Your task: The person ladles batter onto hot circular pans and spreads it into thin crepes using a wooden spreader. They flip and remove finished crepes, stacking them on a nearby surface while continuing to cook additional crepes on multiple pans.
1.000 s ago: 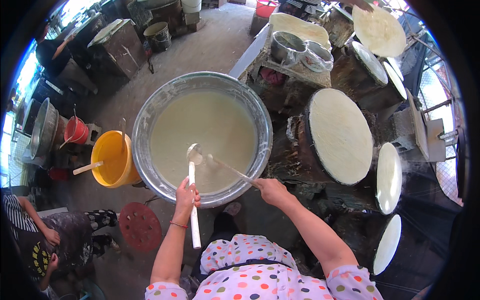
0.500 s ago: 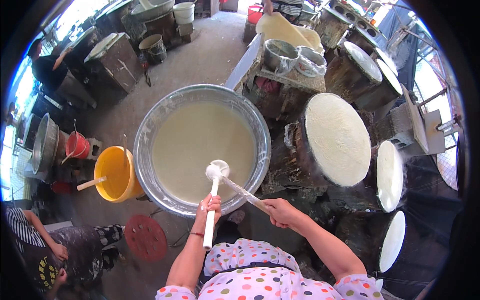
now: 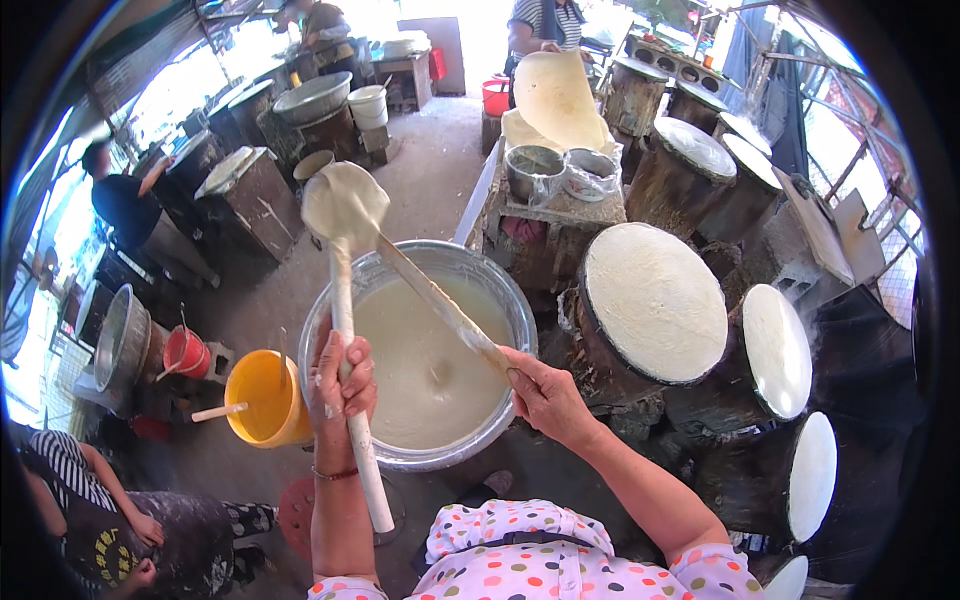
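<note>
My left hand point(image 3: 345, 375) is closed around the long white handle of a ladle point(image 3: 342, 200). The batter-coated ladle bowl is raised above the far left rim of a large metal basin point(image 3: 524, 310). In my right hand point(image 3: 550, 400) is a flat, batter-smeared wooden stick point(image 3: 445, 308), slanting across the basin. Its far end meets the lower right edge of the ladle bowl; the contact there is partly hidden. Pale batter point(image 3: 440, 425) fills much of the basin, with a small round dent on its surface below the stick.
A yellow bucket point(image 3: 268, 430) with a wooden handle sticking out stands left of the basin. To the right is a round griddle point(image 3: 655, 305) covered with pale batter, with several more beyond. Two pots point(image 3: 533, 172) sit on a far stand. Other people are at the left and far end.
Both hands have lifted the ladle and stick out of the basin, up and to the left. The view has tilted farther ahead. The batter now shows a dent.
</note>
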The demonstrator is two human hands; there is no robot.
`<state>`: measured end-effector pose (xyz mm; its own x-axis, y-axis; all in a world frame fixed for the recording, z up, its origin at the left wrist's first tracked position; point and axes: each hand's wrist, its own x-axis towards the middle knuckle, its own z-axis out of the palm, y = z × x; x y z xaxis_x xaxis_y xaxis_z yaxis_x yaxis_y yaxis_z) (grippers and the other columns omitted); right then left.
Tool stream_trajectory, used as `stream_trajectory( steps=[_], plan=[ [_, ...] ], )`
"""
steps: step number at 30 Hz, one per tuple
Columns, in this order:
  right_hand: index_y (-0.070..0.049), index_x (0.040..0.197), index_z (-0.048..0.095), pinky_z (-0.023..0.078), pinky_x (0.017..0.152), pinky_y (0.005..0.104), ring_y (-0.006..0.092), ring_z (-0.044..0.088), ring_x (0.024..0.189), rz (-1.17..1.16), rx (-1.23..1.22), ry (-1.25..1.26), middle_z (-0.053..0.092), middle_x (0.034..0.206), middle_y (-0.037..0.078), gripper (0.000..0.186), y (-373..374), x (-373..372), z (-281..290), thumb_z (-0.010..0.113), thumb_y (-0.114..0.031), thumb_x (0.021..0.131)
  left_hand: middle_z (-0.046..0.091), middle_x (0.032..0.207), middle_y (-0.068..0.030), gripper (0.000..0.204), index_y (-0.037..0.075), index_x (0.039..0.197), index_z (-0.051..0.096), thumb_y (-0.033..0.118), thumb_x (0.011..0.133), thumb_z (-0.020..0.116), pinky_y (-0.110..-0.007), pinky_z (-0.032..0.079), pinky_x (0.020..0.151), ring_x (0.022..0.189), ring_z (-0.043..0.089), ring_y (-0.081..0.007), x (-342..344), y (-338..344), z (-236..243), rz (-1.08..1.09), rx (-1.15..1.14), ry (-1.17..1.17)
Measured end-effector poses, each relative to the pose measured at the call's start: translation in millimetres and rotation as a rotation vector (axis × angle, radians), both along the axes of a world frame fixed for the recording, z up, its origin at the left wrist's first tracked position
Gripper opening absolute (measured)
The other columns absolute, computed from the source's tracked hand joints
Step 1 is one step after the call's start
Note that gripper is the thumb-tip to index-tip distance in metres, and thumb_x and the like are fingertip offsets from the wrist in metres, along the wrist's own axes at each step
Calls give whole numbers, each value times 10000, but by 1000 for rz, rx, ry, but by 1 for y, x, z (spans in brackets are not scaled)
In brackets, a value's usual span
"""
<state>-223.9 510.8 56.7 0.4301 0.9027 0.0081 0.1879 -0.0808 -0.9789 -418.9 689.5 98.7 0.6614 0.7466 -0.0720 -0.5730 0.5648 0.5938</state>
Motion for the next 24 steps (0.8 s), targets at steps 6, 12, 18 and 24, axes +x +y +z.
stream_trajectory(
  steps=[6,12,18,24],
  plan=[
    [-293,1254,590,484,507,323,194,577,561,-203,153,-726,542,671,57,393,7,6,-53,616,-158,886,387,709,1,191,20,1079,446,195,1016,404,-151,313,324,469,317,-24,-9,7,-38,-70,-487,-229],
    [-348,1202,614,486,441,328,195,568,545,-464,85,-965,536,692,21,450,-75,36,-71,681,-156,800,345,660,9,233,25,887,377,218,1018,386,-225,393,353,489,374,-81,41,-34,-38,-472,-924,-402],
    [-291,1203,621,465,445,303,171,539,567,-897,-62,-1078,483,694,16,476,-177,25,-75,665,-100,770,403,836,-80,263,-12,892,371,217,1021,353,-258,402,372,558,426,-127,130,-100,-6,-848,-996,-348],
    [-246,1165,663,453,459,300,182,529,549,-1484,-248,-943,498,698,25,438,-323,-81,-90,711,-78,763,401,834,-76,244,-4,888,361,202,1018,369,-239,385,360,545,418,-122,202,-250,13,-1312,-1237,-74]
  ],
)
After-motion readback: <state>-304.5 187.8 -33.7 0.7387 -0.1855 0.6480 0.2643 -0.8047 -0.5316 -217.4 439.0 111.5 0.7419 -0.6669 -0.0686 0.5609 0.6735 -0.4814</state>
